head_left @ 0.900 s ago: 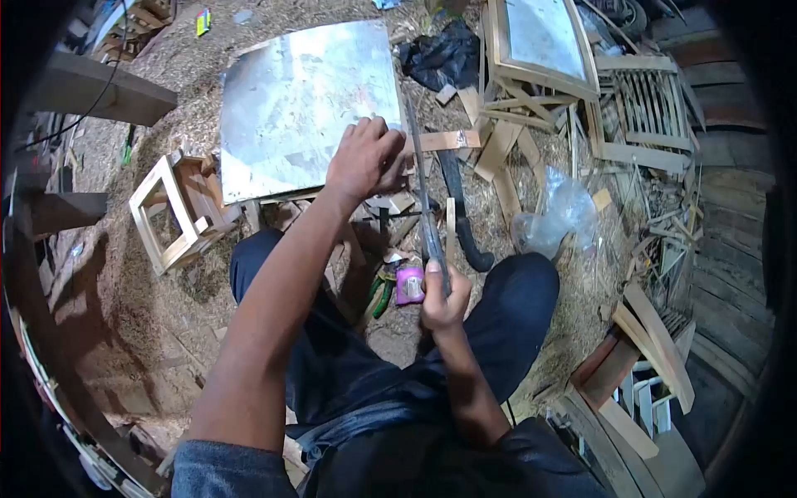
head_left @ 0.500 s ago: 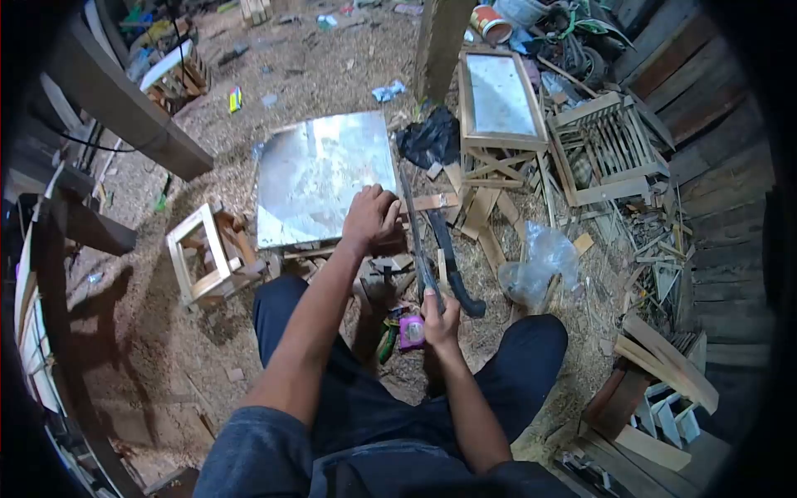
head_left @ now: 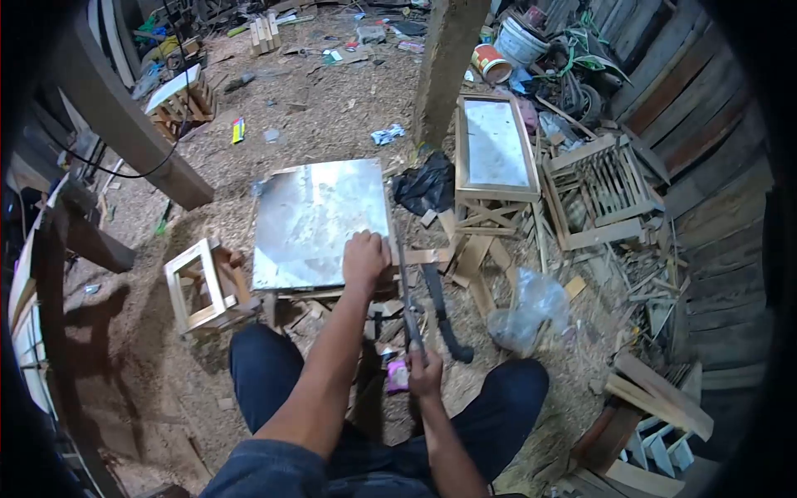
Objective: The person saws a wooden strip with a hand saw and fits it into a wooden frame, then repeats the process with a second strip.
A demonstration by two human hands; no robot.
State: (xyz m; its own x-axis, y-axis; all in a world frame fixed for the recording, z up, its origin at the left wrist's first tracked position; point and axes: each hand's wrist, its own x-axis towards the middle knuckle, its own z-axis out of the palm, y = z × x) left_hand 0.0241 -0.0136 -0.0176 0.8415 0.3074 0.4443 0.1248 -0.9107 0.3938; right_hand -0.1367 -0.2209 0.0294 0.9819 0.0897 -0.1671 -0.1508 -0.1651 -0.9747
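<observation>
Standing on the sawdust floor at the far left, a small open wooden frame box [head_left: 202, 285] was seen, with a dark slanting beam [head_left: 124, 124] above it. Just to its right, a flat metal sheet [head_left: 320, 220] was laid over low wooden supports. The left hand [head_left: 365, 259] was pressed palm-down, fingers curled, on the sheet's near right corner. A long thin metal blade [head_left: 404, 282] was held along the sheet's right edge, its lower end gripped in the closed right hand [head_left: 424, 373]. A small pink object [head_left: 397, 375] was seen beside that hand, and a dark curved tool [head_left: 444, 315] lay just right of the blade. Further right, a clear plastic bag [head_left: 527, 311], wood offcuts, a framed panel [head_left: 495, 145] and a slatted crate [head_left: 602, 191] crowded the ground.
</observation>
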